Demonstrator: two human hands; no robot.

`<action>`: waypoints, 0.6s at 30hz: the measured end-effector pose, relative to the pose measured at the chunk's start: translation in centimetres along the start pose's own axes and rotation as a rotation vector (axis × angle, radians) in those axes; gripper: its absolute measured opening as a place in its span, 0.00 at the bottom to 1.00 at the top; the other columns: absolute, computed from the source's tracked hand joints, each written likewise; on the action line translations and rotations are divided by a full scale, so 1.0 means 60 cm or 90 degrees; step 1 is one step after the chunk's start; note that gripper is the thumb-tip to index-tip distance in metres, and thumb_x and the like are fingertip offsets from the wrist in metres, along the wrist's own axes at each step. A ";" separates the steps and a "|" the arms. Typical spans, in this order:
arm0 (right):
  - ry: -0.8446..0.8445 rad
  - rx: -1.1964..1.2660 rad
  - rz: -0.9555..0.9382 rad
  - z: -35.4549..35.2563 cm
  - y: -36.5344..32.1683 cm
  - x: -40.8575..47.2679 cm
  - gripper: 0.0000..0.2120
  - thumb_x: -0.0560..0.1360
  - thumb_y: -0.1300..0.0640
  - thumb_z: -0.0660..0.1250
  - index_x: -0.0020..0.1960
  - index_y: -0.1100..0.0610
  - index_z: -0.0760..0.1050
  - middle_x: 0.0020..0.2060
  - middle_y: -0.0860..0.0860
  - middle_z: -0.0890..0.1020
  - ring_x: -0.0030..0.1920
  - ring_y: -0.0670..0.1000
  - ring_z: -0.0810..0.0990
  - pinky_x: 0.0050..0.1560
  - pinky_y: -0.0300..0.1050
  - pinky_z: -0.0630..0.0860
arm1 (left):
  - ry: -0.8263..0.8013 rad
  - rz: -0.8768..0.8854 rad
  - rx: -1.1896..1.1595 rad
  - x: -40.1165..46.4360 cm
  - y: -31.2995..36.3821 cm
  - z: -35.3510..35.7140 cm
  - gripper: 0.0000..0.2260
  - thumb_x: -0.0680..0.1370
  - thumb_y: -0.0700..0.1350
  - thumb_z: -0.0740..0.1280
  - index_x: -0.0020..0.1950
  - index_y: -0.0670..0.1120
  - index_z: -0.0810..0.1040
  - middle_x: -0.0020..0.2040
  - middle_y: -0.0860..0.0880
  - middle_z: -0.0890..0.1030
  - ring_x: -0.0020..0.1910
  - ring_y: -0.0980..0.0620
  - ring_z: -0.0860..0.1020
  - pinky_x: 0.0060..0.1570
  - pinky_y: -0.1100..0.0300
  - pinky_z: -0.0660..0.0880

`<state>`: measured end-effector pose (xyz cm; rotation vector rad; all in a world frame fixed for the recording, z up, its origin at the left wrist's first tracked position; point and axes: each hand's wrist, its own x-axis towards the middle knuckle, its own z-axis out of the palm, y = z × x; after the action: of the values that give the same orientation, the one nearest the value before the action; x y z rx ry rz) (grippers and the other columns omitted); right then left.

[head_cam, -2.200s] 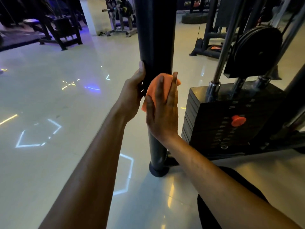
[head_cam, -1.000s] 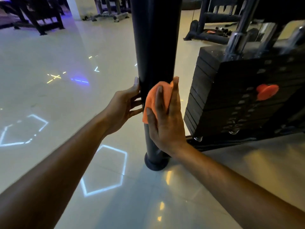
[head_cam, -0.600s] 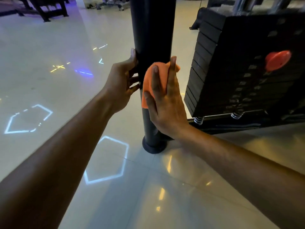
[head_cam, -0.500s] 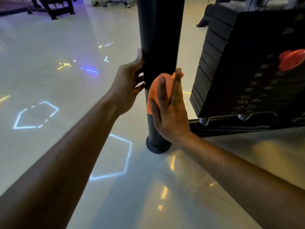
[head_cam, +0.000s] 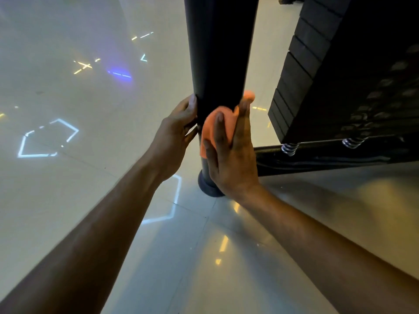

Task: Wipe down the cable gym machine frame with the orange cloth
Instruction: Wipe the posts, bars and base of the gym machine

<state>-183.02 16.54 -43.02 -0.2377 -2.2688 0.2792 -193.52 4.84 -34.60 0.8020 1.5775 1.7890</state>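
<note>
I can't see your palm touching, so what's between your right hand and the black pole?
The orange cloth. In the head view the right hand presses it flat against the pole, fingers straight, while the left hand touches the pole's other side.

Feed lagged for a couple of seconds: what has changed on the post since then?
The right hand has worked the orange cloth down the black post, nearer its round foot. The left hand slid down with it. Unchanged: flat right fingers press the cloth, the left hand steadies the post's far side.
</note>
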 end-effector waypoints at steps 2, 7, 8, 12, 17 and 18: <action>-0.055 -0.020 0.018 0.012 0.014 -0.041 0.49 0.88 0.46 0.64 0.83 0.43 0.24 0.84 0.63 0.42 0.85 0.72 0.48 0.79 0.71 0.66 | 0.002 -0.016 0.021 -0.006 -0.017 -0.003 0.19 0.89 0.56 0.57 0.79 0.53 0.73 0.75 0.54 0.78 0.76 0.52 0.74 0.79 0.45 0.67; -0.057 -0.021 0.027 0.006 -0.006 -0.038 0.49 0.88 0.47 0.64 0.84 0.45 0.24 0.84 0.66 0.40 0.85 0.71 0.44 0.82 0.71 0.60 | 0.011 -0.040 0.043 -0.021 -0.040 0.000 0.18 0.88 0.56 0.59 0.73 0.50 0.77 0.73 0.51 0.79 0.74 0.51 0.76 0.78 0.44 0.69; -0.031 -0.003 0.038 0.001 -0.013 -0.025 0.47 0.88 0.47 0.64 0.85 0.46 0.27 0.84 0.68 0.41 0.85 0.71 0.44 0.82 0.71 0.58 | 0.012 -0.044 0.040 -0.020 -0.040 -0.001 0.17 0.88 0.56 0.59 0.72 0.49 0.77 0.72 0.50 0.79 0.73 0.51 0.76 0.78 0.44 0.69; 0.040 0.043 0.069 -0.005 -0.024 0.013 0.38 0.89 0.48 0.61 0.87 0.51 0.37 0.83 0.73 0.46 0.85 0.73 0.47 0.82 0.69 0.60 | 0.034 -0.065 0.020 -0.016 -0.038 -0.005 0.19 0.87 0.57 0.61 0.75 0.54 0.77 0.73 0.53 0.80 0.74 0.51 0.76 0.77 0.44 0.70; -0.140 -0.017 0.063 0.017 0.024 -0.088 0.40 0.88 0.45 0.60 0.85 0.47 0.34 0.84 0.71 0.44 0.83 0.72 0.54 0.78 0.67 0.70 | 0.056 -0.049 0.013 -0.017 -0.045 0.008 0.17 0.88 0.57 0.59 0.74 0.56 0.77 0.71 0.56 0.81 0.74 0.53 0.76 0.75 0.51 0.70; -0.169 -0.015 0.069 0.019 0.034 -0.109 0.39 0.88 0.45 0.60 0.85 0.49 0.36 0.85 0.69 0.44 0.83 0.71 0.54 0.76 0.69 0.72 | 0.063 -0.044 0.016 -0.018 -0.047 0.011 0.16 0.88 0.57 0.58 0.73 0.56 0.77 0.71 0.57 0.81 0.74 0.54 0.76 0.74 0.52 0.70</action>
<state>-179.50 16.65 -49.03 -0.3538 -2.5271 0.3594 -192.19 4.66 -37.38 0.6708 1.6727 1.7865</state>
